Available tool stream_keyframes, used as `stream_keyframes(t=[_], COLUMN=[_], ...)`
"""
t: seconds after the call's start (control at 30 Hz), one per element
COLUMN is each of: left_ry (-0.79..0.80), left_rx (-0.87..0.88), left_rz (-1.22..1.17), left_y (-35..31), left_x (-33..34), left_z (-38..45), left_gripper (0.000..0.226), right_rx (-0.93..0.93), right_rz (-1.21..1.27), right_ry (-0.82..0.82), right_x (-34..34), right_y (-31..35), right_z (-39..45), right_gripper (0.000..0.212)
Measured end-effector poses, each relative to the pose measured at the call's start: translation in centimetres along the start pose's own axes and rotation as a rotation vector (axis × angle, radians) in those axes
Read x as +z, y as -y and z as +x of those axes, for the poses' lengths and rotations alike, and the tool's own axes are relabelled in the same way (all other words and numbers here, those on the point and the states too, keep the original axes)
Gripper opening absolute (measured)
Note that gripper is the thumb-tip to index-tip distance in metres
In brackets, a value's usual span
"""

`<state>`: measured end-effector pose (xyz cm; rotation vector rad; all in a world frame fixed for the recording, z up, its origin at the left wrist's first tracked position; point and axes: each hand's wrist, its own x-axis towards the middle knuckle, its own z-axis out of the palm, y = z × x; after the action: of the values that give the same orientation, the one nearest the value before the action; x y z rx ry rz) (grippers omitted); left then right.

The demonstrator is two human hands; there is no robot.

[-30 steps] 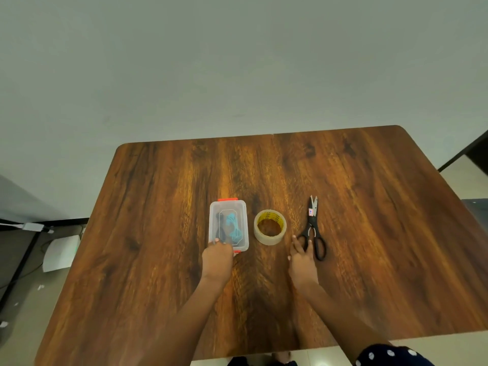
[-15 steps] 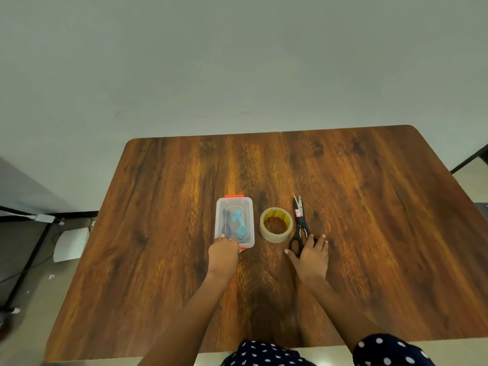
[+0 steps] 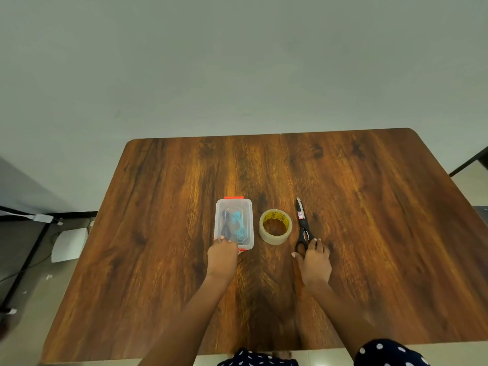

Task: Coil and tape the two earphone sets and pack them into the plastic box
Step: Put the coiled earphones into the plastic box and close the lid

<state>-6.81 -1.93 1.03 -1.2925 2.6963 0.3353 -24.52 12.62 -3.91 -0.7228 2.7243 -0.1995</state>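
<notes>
- Resting on a dark wood-grain desk [image 3: 158,233], a clear plastic box [image 3: 234,223] with orange latches sits lidded, blue and black earphones [image 3: 235,225] inside.
- The left hand [image 3: 222,256] touches the box's near end, fingers curled at its edge.
- The right hand [image 3: 314,260] lies with fingers relaxed on the scissors [image 3: 303,228] handles.
- A tape roll [image 3: 275,226] lies between box and scissors.
- A plain pale wall [image 3: 237,62] rises beyond the desk's far edge.
</notes>
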Motion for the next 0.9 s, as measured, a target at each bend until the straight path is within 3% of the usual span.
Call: stream_keyframes(t=[0.9], left_ry=[-0.033], left_rx=[-0.024], left_rz=[-0.093], left_y=[0.46], left_x=[-0.87], left_z=[0.04], left_gripper=[0.035], right_rx=[-0.017], right_rz=[-0.04], right_ry=[-0.012], right_x=[-0.09], right_y=[-0.42], right_z=[-0.1], right_gripper=[0.085])
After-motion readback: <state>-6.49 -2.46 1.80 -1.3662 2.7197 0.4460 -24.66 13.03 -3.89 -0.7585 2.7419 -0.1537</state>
